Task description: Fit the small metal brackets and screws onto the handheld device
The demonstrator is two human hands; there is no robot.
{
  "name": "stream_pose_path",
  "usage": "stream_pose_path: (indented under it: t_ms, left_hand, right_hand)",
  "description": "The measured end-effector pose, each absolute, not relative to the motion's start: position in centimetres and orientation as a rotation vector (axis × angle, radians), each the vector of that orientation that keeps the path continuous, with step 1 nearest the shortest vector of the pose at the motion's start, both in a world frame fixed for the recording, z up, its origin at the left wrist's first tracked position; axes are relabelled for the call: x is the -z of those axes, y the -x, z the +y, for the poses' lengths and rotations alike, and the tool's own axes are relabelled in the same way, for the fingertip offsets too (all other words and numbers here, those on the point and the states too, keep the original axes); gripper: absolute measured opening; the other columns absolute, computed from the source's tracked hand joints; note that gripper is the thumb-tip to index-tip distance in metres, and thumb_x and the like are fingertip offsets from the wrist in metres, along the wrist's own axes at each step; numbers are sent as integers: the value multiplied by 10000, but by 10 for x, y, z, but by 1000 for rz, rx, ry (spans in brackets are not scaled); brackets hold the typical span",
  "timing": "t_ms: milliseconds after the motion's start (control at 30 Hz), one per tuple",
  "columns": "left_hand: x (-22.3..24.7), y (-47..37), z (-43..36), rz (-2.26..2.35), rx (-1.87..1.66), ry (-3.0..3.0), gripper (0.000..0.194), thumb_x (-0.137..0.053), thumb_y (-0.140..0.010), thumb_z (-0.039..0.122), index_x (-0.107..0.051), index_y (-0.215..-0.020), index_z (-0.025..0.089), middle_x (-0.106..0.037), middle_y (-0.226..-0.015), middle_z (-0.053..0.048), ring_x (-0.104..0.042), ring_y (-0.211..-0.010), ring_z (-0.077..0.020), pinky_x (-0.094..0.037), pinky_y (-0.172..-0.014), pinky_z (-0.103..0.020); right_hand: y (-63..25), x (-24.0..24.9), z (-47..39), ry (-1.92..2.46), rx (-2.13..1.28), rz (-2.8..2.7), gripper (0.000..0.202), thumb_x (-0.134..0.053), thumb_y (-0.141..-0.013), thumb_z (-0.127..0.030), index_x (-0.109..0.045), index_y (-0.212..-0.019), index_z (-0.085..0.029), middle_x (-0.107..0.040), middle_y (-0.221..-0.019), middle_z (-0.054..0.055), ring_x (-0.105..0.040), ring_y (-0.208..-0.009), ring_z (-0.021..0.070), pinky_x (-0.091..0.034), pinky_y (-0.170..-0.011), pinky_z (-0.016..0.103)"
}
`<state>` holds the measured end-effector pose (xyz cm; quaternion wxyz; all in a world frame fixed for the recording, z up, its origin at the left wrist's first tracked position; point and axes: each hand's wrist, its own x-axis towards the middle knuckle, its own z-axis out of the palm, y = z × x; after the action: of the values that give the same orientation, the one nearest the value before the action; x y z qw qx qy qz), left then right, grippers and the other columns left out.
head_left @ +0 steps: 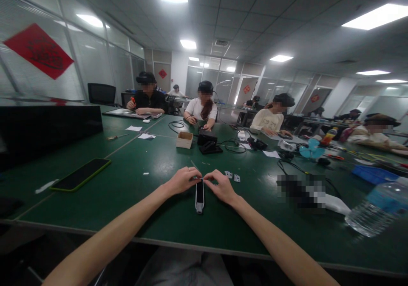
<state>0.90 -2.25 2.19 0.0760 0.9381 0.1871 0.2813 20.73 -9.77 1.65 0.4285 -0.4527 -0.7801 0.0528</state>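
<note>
A long narrow device (pixel 199 197), dark inside with a pale rim and a grey near end, lies on the green table (pixel 159 213) and points away from me. My left hand (pixel 185 179) pinches at its far end, fingers closed. From the other side my right hand (pixel 221 185) meets it there, thumb and fingertips together. Whatever small part is between the fingertips is too small to make out. A thin rod (pixel 194 165) sticks up beyond my left fingers. Just past my right hand lie small metal plates (pixel 236 178).
A phone (pixel 81 174) in a green case lies left. Ahead stand a small box (pixel 184 140) and a black device (pixel 208 139). On the right are a water bottle (pixel 376 209), a blue tray (pixel 374 174) and a blue fan (pixel 311 149). Several people sit across the table.
</note>
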Motion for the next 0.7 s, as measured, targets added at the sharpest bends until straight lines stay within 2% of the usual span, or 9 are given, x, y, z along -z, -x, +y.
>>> stream_pose_path:
  t_ms: [467,700]
  left_hand:
    - [-18,-13,-25,516,-899,-2806,162,-506,-912,256,-644,-965,188,-652,-923,-28,-612,-814,-127,-459,-756,-230]
    - [-14,-13,-23,480,-896,-2784,167,-517,-912,264,-635,-1001,186,-658,-950,-34,-617,-832,-129,-469,-761,-228]
  right_hand:
    - [-208,-11,-96,1137,-202,-1893,92,-602,-841,-263,-666,-867,-203,-644,-827,36,-600,-794,167,-502,-739,309]
    - [-208,-13,-95,1136,-187,-1865,94,-595,-838,-265,-660,-857,-199,-643,-807,38,-599,-763,168,-508,-711,313]
